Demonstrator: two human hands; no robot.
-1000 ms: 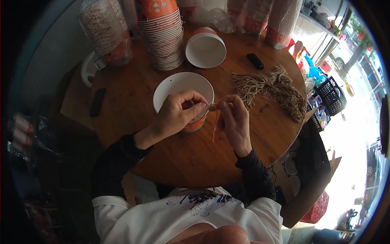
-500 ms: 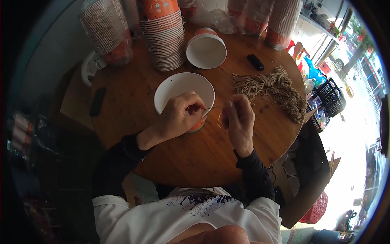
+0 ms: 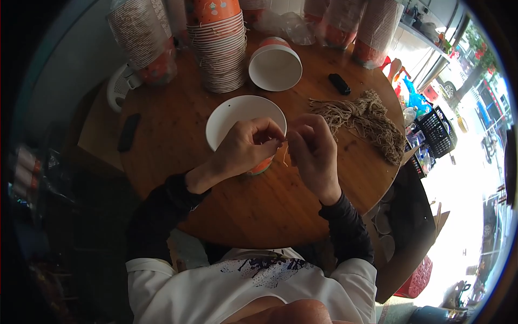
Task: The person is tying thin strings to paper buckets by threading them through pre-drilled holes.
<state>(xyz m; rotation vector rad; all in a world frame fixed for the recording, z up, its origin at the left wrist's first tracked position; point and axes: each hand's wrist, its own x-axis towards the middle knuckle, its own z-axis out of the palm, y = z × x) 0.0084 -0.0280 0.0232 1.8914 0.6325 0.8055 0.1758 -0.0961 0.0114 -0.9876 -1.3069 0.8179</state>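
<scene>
A paper bucket (image 3: 232, 116), white inside and orange outside, lies tipped on the round wooden table with its mouth facing up and away. A small dark hole shows near its far rim. My left hand (image 3: 245, 146) is over the bucket's near right side, its thumb and forefinger pinched on a thin tan string (image 3: 285, 156). Close beside it, my right hand (image 3: 315, 156) pinches the same string, whose loose end dangles below the fingers. The fingertips of both hands almost meet. Part of the bucket is hidden behind my left hand.
On the table (image 3: 243, 216), a bundle of tan strings (image 3: 372, 127) lies at the right near a small black object (image 3: 339, 84). A tall stack of paper buckets (image 3: 220, 54) and a single tipped bucket (image 3: 275, 67) stand farther back. A dark flat object (image 3: 128, 132) lies at the left edge.
My hands have drawn together, and the string stretched between them has shortened to a small gap. My right hand has risen slightly; the bucket has barely moved.
</scene>
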